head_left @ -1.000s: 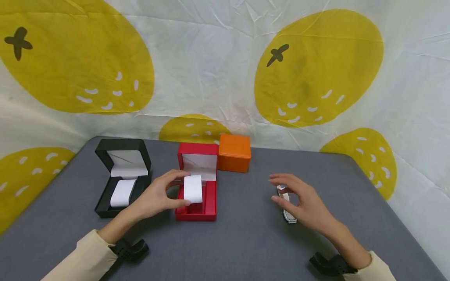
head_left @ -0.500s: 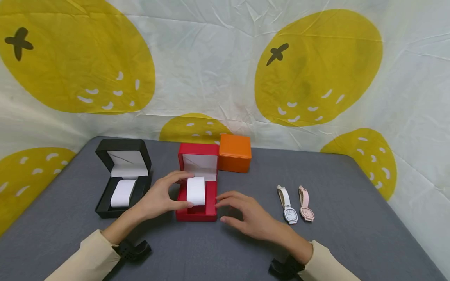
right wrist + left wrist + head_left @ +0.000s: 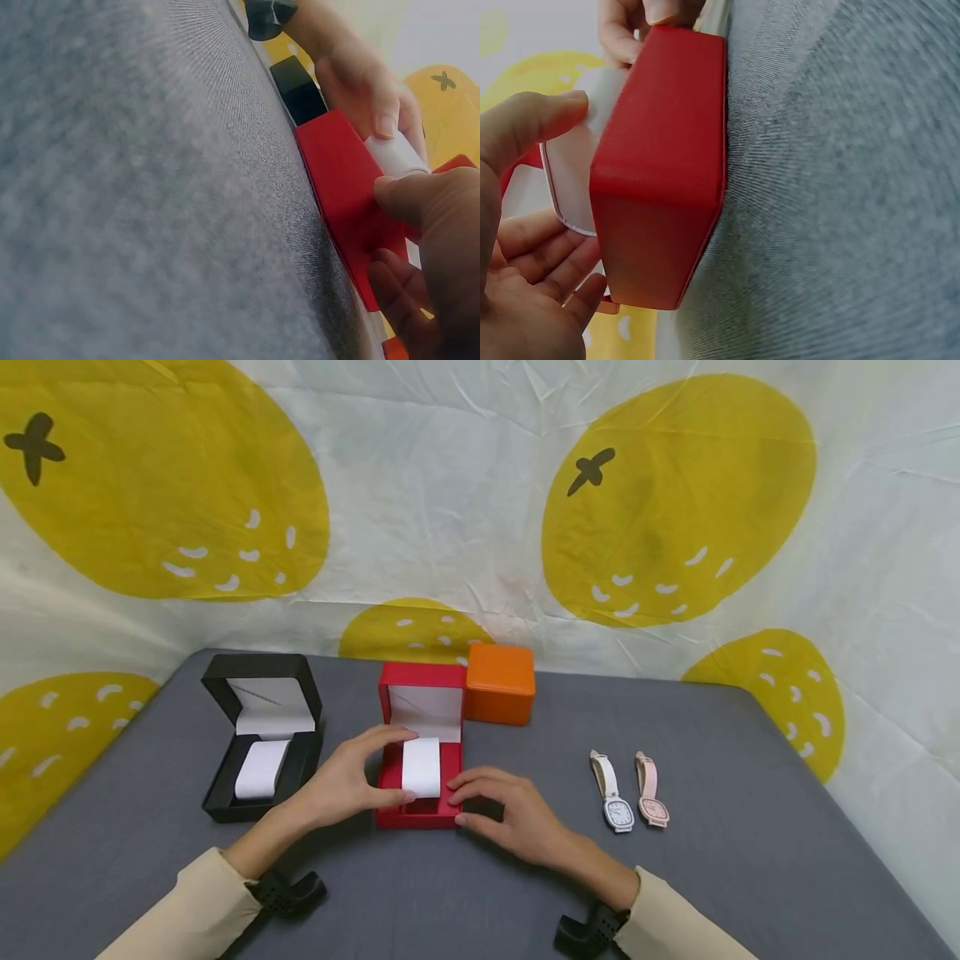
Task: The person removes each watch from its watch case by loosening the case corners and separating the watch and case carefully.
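A red watch box (image 3: 450, 793) stands with its lid up on the grey table. My left hand (image 3: 341, 781) pinches a white watch cushion (image 3: 422, 768) at the box's bottom part, thumb at the near side and fingers at the far side. The left wrist view shows the cushion (image 3: 574, 165) partly above the box rim. At the box's right side, my right hand (image 3: 517, 814) holds the wall and near corner with curled fingers and thumb. In the right wrist view its thumb (image 3: 409, 196) lies on the red box (image 3: 341, 169).
Left of the red box stands a black watch box (image 3: 300, 760), lid up, with a white cushion (image 3: 260, 770) inside. Behind right sits a closed orange box (image 3: 500, 685). A white watch (image 3: 613, 793) and a pink watch (image 3: 651, 791) lie to the right. A patterned cloth (image 3: 450, 485) hangs behind.
My right hand has moved left from above the watches to the red box's right side, uncovering both watches. My left hand has shifted the white cushion slightly right.
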The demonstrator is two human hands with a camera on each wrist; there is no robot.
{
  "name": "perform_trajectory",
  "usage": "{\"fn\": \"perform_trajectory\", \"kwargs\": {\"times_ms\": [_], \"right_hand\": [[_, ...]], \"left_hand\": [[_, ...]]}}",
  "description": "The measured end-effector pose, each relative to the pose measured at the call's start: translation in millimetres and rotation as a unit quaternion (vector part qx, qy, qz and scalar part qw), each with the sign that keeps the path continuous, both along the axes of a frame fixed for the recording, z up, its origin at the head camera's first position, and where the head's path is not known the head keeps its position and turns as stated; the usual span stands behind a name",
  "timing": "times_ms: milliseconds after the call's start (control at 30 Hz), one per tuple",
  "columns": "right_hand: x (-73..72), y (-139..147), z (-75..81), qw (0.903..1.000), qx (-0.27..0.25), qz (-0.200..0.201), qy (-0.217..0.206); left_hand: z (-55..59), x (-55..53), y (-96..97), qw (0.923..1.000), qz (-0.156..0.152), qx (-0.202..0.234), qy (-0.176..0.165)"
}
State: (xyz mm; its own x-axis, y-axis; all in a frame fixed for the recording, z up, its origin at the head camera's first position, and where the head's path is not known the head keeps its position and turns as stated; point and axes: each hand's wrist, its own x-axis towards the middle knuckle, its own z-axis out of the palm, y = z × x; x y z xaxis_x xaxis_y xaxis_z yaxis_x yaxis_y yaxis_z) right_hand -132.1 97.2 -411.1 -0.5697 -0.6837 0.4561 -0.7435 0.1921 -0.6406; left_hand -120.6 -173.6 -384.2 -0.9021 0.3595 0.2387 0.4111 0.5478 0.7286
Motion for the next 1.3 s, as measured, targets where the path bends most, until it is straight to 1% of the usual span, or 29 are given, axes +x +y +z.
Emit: {"fn": "perform_trajectory", "kwargs": {"times_ms": [200, 500, 767, 933, 1167, 1300], "right_hand": [[-0.1, -1.8, -1.9, 0.9999, -0.011, -0.001, 0.001], [-1.8, -1.4, -2.2, 0.9998, -0.008, 0.005, -0.019], [-1.3, 0.1, -0.2, 0.9986, -0.011, 0.020, -0.047], [-1.4, 0.3, -0.3, 0.9982, -0.015, 0.022, -0.053], [-2.3, 1.0, -1.0, 0.9975, -0.009, 0.027, -0.065], [-3.0, 1.2, -1.7, 0.9975, -0.007, 0.028, -0.064]], "left_hand": [[0.4, -0.4, -0.6, 1.0000, 0.000, -0.006, -0.003], [-0.3, -0.6, -2.5, 0.9997, -0.001, -0.017, -0.018], [-4.2, -3.1, -3.4, 0.9997, -0.005, -0.020, -0.016], [-5.6, -3.5, -2.7, 0.9996, -0.005, -0.026, -0.006], [-8.0, -5.3, -2.7, 0.9988, -0.009, -0.039, 0.029], [-8.0, -6.3, -2.0, 0.9982, -0.013, -0.042, 0.040]]}}
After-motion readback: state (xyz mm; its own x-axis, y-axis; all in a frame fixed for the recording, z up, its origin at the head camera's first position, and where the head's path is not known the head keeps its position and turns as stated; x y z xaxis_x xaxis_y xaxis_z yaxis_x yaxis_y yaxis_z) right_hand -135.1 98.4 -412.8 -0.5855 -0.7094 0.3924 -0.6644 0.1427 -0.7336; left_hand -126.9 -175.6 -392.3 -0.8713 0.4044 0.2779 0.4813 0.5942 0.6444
